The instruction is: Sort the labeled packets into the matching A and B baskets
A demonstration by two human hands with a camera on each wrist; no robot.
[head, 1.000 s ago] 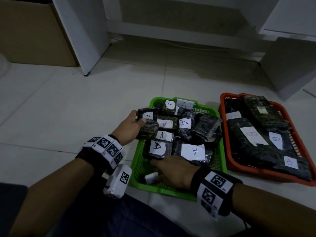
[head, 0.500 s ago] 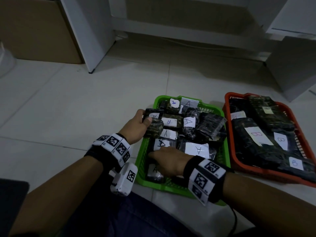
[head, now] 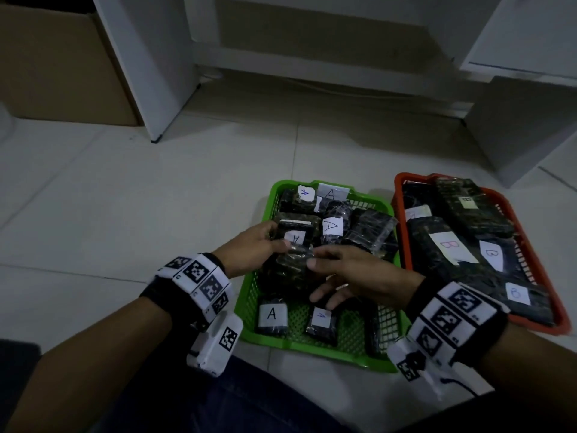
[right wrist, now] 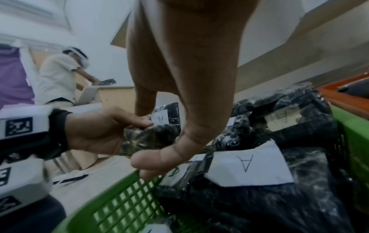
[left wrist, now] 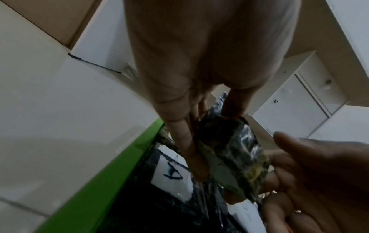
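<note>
A dark plastic-wrapped packet [head: 292, 265] is hovering above the green basket's [head: 327, 348] left half, over other A-labelled packets [head: 271, 315], with bare mesh showing near the front rim. The left hand [head: 249, 245] is pinching it between thumb and fingers; the right hand [head: 352, 273] is reaching in beside it, fingers loosely spread. The orange basket [head: 559, 320] is sitting just right

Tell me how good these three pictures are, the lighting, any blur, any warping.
Head view: dim and underexposed, yet the A labels in the green basket and B labels in the orange basket read clearly. Left wrist view: strong wide-angle stretch, the left hand looms soft over the held packet. Right wrist view: motion smear at the left edge, right hand close and blurred.
</note>
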